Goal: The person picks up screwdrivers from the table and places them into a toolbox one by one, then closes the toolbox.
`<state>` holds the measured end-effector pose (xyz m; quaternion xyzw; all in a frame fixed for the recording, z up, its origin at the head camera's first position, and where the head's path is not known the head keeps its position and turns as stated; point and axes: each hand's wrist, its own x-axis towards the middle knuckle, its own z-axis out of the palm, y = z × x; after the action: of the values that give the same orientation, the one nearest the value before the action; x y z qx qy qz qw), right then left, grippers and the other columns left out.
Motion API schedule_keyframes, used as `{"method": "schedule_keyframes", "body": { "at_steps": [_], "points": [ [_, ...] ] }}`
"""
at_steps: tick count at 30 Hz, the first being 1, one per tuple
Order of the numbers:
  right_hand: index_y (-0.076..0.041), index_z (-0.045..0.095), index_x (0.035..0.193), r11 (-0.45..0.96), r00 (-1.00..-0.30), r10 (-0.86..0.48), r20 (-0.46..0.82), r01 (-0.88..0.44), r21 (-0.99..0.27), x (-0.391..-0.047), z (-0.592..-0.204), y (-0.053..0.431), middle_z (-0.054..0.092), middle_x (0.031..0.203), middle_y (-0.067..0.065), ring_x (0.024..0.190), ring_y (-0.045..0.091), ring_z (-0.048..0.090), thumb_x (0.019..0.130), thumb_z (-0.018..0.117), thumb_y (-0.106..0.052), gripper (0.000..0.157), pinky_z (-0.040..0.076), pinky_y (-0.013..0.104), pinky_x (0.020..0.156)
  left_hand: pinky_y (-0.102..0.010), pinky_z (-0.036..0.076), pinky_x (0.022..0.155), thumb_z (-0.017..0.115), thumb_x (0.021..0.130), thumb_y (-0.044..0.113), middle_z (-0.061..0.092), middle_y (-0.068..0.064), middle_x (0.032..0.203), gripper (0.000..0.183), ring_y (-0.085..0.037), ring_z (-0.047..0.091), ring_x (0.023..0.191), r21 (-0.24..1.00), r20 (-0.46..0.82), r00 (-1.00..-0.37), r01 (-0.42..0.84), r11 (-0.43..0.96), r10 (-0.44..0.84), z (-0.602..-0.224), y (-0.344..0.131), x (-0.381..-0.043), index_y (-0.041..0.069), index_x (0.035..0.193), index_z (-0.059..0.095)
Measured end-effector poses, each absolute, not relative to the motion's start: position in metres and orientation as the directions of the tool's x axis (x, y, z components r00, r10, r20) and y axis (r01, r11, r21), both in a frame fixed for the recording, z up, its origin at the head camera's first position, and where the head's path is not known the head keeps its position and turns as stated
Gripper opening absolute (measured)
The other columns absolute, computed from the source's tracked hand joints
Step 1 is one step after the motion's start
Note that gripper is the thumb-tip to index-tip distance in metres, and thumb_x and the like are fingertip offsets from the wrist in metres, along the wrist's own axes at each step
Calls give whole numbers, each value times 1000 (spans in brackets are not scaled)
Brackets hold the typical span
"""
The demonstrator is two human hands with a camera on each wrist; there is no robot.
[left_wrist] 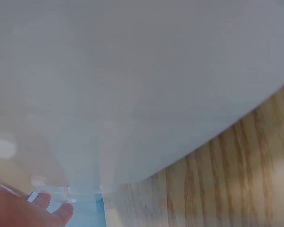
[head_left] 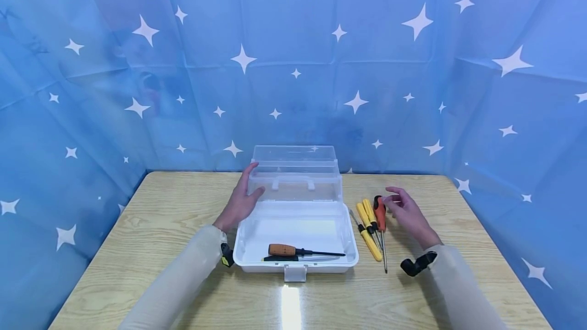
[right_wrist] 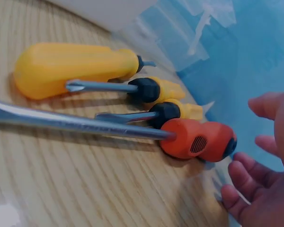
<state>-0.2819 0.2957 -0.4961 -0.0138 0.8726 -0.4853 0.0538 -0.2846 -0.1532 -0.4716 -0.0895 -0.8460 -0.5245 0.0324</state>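
A white toolbox point(head_left: 293, 267) stands with its clear lid point(head_left: 298, 187) raised at the back. My left hand point(head_left: 238, 205) holds the lid's left edge, the thumb in front; in the left wrist view the fingers point(left_wrist: 21, 210) reach round the clear plastic. Inside the box lie a screwdriver with a brown handle point(head_left: 282, 250) and a black-handled screwdriver point(head_left: 286, 258). To the right, my right hand point(head_left: 408, 214) hovers with loosely bent fingers beside the orange-red screwdriver point(right_wrist: 189, 139). In the right wrist view a gap shows between its fingertips and that handle.
Left of the orange-red screwdriver lie several yellow-handled screwdrivers point(right_wrist: 75, 66) on the wooden table point(head_left: 183, 208), close to the box's right wall. A blue curtain with white stars point(head_left: 293, 90) hangs behind the table and along both sides.
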Motion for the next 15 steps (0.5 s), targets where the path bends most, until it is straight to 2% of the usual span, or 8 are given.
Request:
{"method": "schedule_keyframes", "body": {
  "at_steps": [7, 11, 15],
  "points": [
    [-8, 27, 144, 558, -991, -79, -105, 44, -829, -285, -505, 296, 46, 127, 20, 112, 33, 47, 94, 49, -46, 66, 41, 40, 88, -58, 16, 111, 49, 97, 19, 9, 6, 156, 62, -24, 10, 143, 884, 156, -980, 195, 426, 125, -472, -153, -285, 36, 147, 17],
    [-5, 25, 144, 573, -990, -93, -107, 34, -819, -286, -508, 297, 45, 128, 22, 110, 32, 47, 93, 50, -44, 69, 43, 35, 82, -57, 15, 111, 50, 97, 20, 9, 1, 157, 63, -25, 8, 143, 885, 149, -979, 195, 424, 138, -467, -153, -284, 31, 148, 16],
    [-4, 23, 145, 582, -988, -120, -97, 9, -813, -287, -510, 298, 47, 124, 19, 104, 28, 48, 92, 54, -45, 74, 44, 30, 76, -56, 15, 112, 50, 97, 22, 9, 2, 157, 62, -25, 9, 143, 885, 151, -978, 197, 422, 141, -466, -153, -283, 32, 148, 16]
  ]
}}
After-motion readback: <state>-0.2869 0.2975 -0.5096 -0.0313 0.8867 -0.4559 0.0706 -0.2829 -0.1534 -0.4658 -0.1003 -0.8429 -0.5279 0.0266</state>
